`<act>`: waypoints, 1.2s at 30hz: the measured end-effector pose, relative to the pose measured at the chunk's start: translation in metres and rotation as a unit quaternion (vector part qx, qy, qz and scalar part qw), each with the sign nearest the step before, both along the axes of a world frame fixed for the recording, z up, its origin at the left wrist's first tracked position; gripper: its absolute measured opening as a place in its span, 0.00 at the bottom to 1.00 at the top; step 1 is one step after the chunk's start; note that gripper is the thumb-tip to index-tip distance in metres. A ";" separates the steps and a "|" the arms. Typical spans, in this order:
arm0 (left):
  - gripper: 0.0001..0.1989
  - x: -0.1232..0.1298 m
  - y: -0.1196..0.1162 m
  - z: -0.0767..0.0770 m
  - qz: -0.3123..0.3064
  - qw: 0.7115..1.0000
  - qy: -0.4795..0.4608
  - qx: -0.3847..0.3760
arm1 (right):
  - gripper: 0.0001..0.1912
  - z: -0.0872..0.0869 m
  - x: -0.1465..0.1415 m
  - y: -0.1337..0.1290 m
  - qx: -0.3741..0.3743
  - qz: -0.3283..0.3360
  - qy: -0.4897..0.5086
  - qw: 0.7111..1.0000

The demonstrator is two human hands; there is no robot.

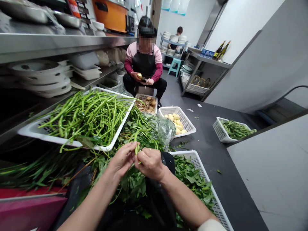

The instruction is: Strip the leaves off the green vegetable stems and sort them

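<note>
The left hand (124, 158) and the right hand (150, 163) both pinch one green stem (136, 148), which lies between them, its long axis pointing forward; the white basket (122, 127) is forward-left.

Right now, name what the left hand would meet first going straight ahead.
The left hand would first meet the green stem it holds; beyond that, probably the leafy greens, though depth is unclear.

Commercial kitchen, indicated by steel shelving (72, 45) with metal bowls (68, 20) (upper left), stacked dishes (166, 36) (upper centre) and basketed vegetables (92, 115) (left of centre).
</note>
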State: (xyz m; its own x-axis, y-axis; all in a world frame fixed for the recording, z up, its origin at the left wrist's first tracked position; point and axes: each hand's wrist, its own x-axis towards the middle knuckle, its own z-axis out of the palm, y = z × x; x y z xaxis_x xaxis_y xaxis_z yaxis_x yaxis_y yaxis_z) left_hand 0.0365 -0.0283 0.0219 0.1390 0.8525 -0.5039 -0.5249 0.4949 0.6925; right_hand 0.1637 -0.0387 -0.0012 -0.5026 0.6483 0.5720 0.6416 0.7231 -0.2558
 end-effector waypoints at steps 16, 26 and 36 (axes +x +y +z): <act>0.27 0.005 0.009 -0.006 0.041 0.966 0.217 0.132 | 0.11 -0.054 0.163 -0.084 -0.421 -0.278 -0.172 0.846; 0.22 0.015 -0.001 -0.016 0.005 0.955 0.262 0.138 | 0.10 -0.006 0.062 -0.045 -0.242 -0.153 0.071 0.956; 0.18 0.003 -0.014 -0.024 -0.001 0.952 0.275 0.133 | 0.05 -0.009 0.003 -0.020 -0.247 -0.074 -0.100 0.961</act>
State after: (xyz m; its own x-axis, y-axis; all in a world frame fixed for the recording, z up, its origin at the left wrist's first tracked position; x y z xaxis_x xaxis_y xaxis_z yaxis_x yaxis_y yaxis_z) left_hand 0.0399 -0.0424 -0.0021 -0.0813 0.9599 -0.2682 -0.0458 0.2652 0.9631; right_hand 0.1667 -0.0592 -0.0106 -0.4524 0.8883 0.0785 0.7997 0.4431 -0.4052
